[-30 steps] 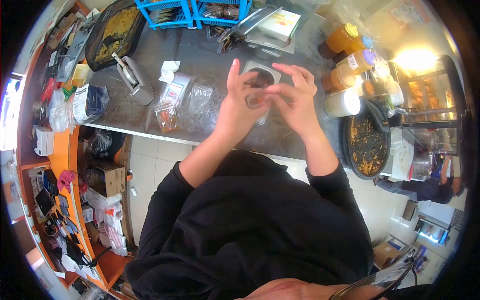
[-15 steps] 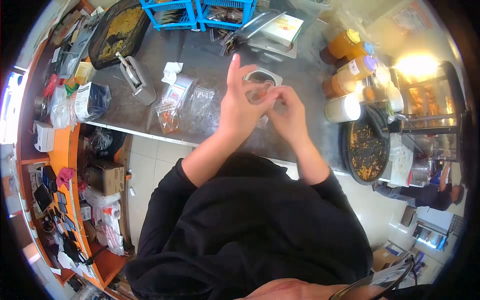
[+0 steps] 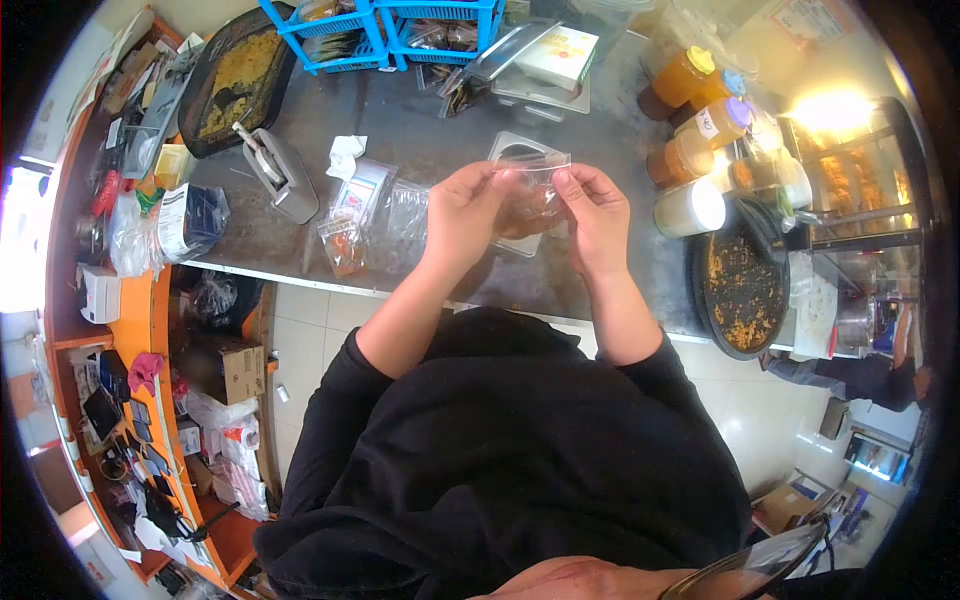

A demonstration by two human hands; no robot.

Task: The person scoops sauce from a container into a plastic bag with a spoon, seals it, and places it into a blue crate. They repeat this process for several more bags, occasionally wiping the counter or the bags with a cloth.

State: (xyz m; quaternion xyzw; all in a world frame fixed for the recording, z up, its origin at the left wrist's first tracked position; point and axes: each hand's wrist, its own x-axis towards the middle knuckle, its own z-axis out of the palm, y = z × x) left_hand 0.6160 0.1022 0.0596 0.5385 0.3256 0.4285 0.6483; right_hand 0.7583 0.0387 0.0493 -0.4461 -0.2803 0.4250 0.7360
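Observation:
A small clear zip bag (image 3: pixel 530 200) with something reddish-brown in it hangs between my hands above the dark counter. My left hand (image 3: pixel 463 215) pinches its top edge at the left corner. At the right corner my right hand (image 3: pixel 597 215) pinches the same edge. Under the bag, partly hidden, lies a metal tray (image 3: pixel 512 143). Left of my left hand are empty clear bags (image 3: pixel 405 208) and a filled small bag (image 3: pixel 346 247) with orange-red contents.
A tape dispenser (image 3: pixel 285 180) stands to the left, near a black pan (image 3: pixel 195 110). Blue baskets (image 3: pixel 385 30) are at the back. Squeeze bottles (image 3: pixel 690 75), a white-lidded jar (image 3: pixel 690 208) and a round dark tray (image 3: pixel 742 290) occupy the right. Another person (image 3: pixel 880 375) is at far right.
My hands have moved apart, and the bag is now stretched flat between them. My left hand's raised fingers have come down onto its edge.

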